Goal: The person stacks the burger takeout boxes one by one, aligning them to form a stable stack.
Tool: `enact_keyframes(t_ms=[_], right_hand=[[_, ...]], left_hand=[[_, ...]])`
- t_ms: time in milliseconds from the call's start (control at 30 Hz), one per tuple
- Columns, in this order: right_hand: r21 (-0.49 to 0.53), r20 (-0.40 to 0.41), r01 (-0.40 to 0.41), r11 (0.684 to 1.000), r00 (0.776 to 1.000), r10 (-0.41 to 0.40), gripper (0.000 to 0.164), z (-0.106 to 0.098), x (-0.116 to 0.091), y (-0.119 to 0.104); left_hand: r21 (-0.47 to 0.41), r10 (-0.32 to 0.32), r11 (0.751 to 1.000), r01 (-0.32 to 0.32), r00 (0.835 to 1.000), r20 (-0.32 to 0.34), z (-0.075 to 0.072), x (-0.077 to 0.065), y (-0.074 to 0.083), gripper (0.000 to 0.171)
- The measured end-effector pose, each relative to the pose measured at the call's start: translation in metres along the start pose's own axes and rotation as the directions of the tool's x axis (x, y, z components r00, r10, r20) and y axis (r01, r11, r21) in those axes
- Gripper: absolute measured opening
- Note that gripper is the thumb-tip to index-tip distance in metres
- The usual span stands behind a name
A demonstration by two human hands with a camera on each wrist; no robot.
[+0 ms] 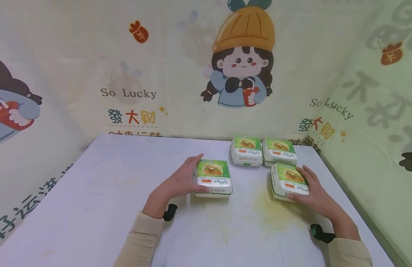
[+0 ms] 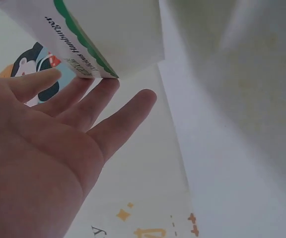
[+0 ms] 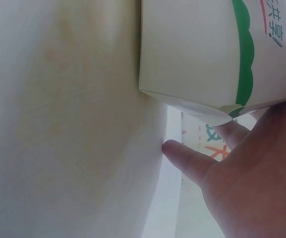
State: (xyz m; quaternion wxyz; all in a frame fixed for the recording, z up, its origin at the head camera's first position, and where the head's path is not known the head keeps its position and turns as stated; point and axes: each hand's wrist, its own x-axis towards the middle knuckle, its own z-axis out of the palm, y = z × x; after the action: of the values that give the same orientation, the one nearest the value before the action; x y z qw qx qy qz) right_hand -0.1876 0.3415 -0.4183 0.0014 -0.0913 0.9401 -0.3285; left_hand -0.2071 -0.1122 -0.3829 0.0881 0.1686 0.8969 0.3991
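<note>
My left hand [image 1: 174, 182] grips a green-and-white hamburger box [image 1: 214, 172] near the middle of the table, thumb along its front and fingers at its left and back. In the left wrist view, fingertips [image 2: 110, 85] touch the side of that box [image 2: 133, 37]. A matching hamburger box [image 1: 289, 181] is held in my right hand [image 1: 315, 196] further right, with the thumb at its front edge and the fingers on its far right side. The right wrist view has this box [image 3: 192, 49] above the palm. Whether either box is off the table I cannot tell.
Two more such boxes stand side by side at the back of the table, one on the left [image 1: 247, 150] and one on the right [image 1: 280, 151], the latter directly behind the right-hand box. A printed cloth [image 1: 179, 74] hangs behind the white table [image 1: 92, 207]. Yellowish stains mark its surface.
</note>
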Motion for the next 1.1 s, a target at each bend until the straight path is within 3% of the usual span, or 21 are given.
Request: enact_keyframes(t_ms=[400,700,1100], right_hand=[[0.005,-0.002,0.004,1.000,1.000,-0.004,0.105,0.001,0.000,0.001],[0.006,-0.001,-0.002,1.000,1.000,0.002,0.102,0.000,-0.003,0.000],[-0.022,0.002,-0.029,0.999,1.000,0.029,0.100,-0.004,-0.007,-0.011]], left_hand=[[0.040,-0.012,0.999,0.010,0.997,0.071,0.008,-0.002,-0.006,0.118],[0.039,0.062,0.997,-0.065,0.995,0.079,0.003,-0.003,-0.007,0.121],[0.043,0.081,0.996,-0.084,0.994,0.074,-0.001,-0.004,-0.006,0.101]])
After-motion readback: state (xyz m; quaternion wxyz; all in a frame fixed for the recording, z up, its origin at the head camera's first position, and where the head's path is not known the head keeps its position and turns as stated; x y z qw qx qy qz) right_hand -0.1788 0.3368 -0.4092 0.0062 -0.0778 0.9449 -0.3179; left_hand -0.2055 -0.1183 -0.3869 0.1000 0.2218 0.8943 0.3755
